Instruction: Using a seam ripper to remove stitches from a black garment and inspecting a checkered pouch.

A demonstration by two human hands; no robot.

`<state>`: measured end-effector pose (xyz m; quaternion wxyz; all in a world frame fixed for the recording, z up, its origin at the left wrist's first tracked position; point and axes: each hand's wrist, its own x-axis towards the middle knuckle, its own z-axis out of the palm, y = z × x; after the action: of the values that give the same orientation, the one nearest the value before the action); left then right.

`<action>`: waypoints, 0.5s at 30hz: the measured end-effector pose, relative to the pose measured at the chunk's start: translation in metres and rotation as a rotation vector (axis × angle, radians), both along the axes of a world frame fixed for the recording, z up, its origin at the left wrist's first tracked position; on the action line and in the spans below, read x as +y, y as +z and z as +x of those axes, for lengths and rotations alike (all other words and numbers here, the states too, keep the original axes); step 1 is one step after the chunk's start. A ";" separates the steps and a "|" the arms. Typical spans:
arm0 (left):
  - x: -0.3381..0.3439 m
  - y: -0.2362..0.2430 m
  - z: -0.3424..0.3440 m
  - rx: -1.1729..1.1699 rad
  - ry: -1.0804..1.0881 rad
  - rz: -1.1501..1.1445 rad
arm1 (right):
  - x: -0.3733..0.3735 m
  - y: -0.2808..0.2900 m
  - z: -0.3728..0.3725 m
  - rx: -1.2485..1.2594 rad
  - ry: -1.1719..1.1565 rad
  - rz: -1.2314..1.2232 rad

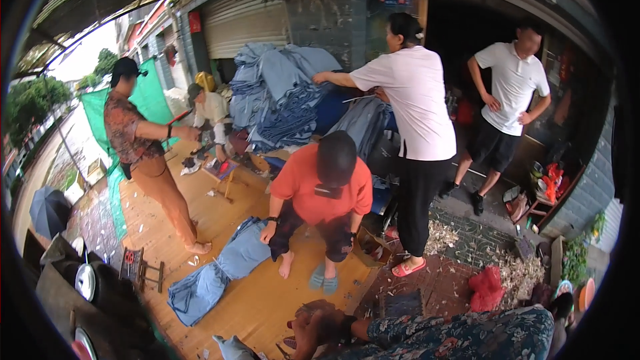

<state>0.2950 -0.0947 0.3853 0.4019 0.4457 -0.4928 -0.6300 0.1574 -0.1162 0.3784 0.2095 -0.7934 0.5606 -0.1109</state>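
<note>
At the lower edge, my right hand shows with a black wristband at its wrist. Its fingers look bent, but they are dark and blurred, so I cannot tell whether they hold anything. Dark floral fabric stretches away to the right of the forearm. Close to the fingers, on the left, is a small dark looped thing too unclear to name. Pale blue cloth lies farther left. Beyond it, a bundle of blue denim, gathered at its middle, rests on the board floor. My left hand is out of view.
A person in an orange shirt sits ahead, one hand by the bundle. A person in pale pink reaches toward a tall denim pile. Others stand at left and right; another crouches behind. A small wooden stool and red bag lie about.
</note>
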 end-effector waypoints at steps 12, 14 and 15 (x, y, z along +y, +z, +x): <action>0.007 -0.003 -0.008 -0.152 -0.382 -0.117 | 0.022 0.041 -0.053 -0.110 -0.517 -0.182; 0.014 0.034 -0.009 -0.265 -0.547 -0.063 | 0.038 0.027 -0.037 -0.165 -0.591 -0.159; 0.026 0.033 -0.021 0.012 -0.367 -0.057 | 0.046 0.023 -0.026 -0.192 -0.620 -0.149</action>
<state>0.2744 -0.0685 0.4188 0.2957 0.3331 -0.5809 -0.6813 0.1310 -0.0704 0.4016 0.1592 -0.5842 0.7433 -0.2843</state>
